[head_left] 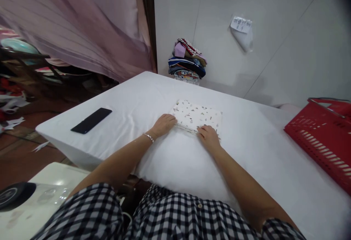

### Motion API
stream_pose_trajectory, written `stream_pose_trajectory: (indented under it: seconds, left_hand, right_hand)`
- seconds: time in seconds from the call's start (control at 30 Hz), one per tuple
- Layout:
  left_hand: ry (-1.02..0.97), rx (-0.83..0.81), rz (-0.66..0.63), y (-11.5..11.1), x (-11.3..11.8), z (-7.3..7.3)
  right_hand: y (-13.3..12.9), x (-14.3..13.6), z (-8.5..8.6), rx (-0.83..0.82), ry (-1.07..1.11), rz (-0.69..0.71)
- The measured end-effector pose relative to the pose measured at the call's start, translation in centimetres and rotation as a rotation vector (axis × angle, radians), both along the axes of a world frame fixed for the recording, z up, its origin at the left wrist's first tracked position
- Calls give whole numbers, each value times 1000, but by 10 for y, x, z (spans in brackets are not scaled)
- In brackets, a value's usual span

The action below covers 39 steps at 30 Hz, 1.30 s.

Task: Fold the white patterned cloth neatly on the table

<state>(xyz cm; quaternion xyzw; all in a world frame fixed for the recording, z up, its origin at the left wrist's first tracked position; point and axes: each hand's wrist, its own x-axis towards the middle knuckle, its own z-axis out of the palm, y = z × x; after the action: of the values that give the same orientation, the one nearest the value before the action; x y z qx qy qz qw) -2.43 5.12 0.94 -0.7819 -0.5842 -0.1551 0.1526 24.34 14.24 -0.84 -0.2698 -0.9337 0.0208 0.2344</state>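
Together, my left hand (163, 124) and right hand (208, 137) rest on a folded cloth (196, 112), white with small dark prints, lying flat near the middle of the white-covered surface (137, 90). My left fingers sit close together over its near left corner; my right fingers bend onto the near edge, farther right. Whether either thumb pinches the layers underneath, I cannot tell. A bracelet (148, 137) circles my left wrist. To my left lies a flat black phone (91, 120), well apart from the cloth. Beyond the far edge, a pile of folded clothes (187, 62) rises against the wall (219, 64), and a red basket (315, 132) stands at far right.
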Motion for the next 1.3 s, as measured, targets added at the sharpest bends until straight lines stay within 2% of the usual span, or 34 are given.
stream_pose_trajectory:
  seconds: [0.23, 0.4, 0.57, 0.7, 0.87, 0.97, 1.03, 1.1, 1.2, 1.3]
  left_hand:
    - [-30, 8, -56, -2, -6, 0]
    - [-34, -14, -33, 1, -10, -2]
    - [-42, 11, -37, -3, -9, -4]
    - [-50, -16, -66, -6, -11, -4]
    - [-65, -39, -11, -3, -12, -6]
    - [-88, -33, -31, -6, -14, -8]
    - [-125, -30, -38, -7, -15, -7]
    - [-188, -12, 14, -5, -12, -1]
    - [-281, 47, 125, 12, 2, 14]
    - [-305, 73, 156, 41, 23, 23]
  right_hand:
    - [-1, 2, 7, -10, -62, 3]
    - [1, 25, 10, 11, -85, 2]
    - [7, 61, -3, 47, -71, -11]
    - [11, 74, -13, -7, -105, -6]
    - [8, 72, -10, -114, -119, -21]
    - [6, 75, -4, -212, -52, 1]
    - [7, 77, 0, -281, 13, -7]
    - [10, 74, 7, -306, 74, -49]
    - [20, 56, 21, -262, 103, -95]
    - [30, 27, 32, -221, 40, -87]
